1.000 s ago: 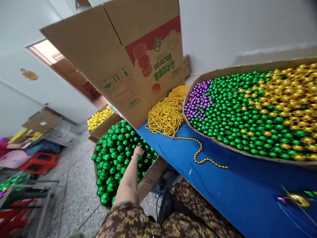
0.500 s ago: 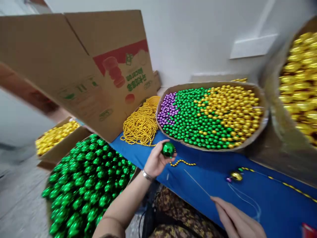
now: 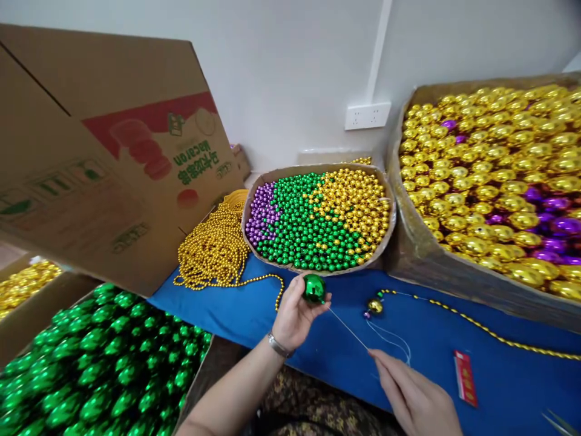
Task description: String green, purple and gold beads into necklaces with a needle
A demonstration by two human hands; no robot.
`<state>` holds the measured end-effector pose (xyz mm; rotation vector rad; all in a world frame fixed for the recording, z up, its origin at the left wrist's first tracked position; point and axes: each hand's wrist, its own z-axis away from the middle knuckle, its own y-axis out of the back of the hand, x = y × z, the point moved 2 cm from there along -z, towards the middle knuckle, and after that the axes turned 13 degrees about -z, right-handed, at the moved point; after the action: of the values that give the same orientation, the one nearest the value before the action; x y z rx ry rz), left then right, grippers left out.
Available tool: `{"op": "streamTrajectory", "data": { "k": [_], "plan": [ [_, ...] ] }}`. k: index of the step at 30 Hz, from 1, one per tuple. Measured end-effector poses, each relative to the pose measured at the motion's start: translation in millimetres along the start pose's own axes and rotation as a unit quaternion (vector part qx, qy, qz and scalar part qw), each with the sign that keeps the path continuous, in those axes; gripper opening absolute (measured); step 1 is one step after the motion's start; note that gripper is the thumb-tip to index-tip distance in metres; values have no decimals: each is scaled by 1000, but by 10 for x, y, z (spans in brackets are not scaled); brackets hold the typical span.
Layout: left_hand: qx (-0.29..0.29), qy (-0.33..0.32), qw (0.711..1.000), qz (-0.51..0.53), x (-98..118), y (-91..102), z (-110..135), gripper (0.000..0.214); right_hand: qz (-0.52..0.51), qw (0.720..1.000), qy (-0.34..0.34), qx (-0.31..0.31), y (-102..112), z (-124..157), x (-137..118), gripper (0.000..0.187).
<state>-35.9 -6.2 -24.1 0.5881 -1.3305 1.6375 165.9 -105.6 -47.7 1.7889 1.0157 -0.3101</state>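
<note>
Currently, the right hand pinches a thin needle between thumb and fingers over the blue cloth. The needle's far end reaches the lower edge of the green ball, gripped by the left hand; entry cannot be confirmed. Beyond stands a tray of purple, green and gold beads; farthest, a wall socket.

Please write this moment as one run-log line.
left hand: holds green ball | right hand: holds needle, tip near ball | blue cloth: gold ball
</note>
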Motion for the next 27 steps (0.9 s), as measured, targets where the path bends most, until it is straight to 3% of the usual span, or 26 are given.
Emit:
{"op": "streamTrajectory", "data": {
  "k": [5, 12, 21, 27],
  "plan": [
    [-38, -45, 997, -40, -81, -135, 126, 40, 0, 1000, -7, 25, -76, 1, 22, 29],
    [-117, -23, 993, 4, -262, -234, 205, 39, -121, 987, -98, 24, -144, 1, 52, 26],
    [-119, -31, 992, -2, -277, -250, 214, 43, -127, 984, -117, 36, -144, 26, 115, 30],
    [-110, -27, 994, -6, -297, -246, 196, 41, -97, 992, -63, 52, -134, 27, 126, 26]
  ]
}}
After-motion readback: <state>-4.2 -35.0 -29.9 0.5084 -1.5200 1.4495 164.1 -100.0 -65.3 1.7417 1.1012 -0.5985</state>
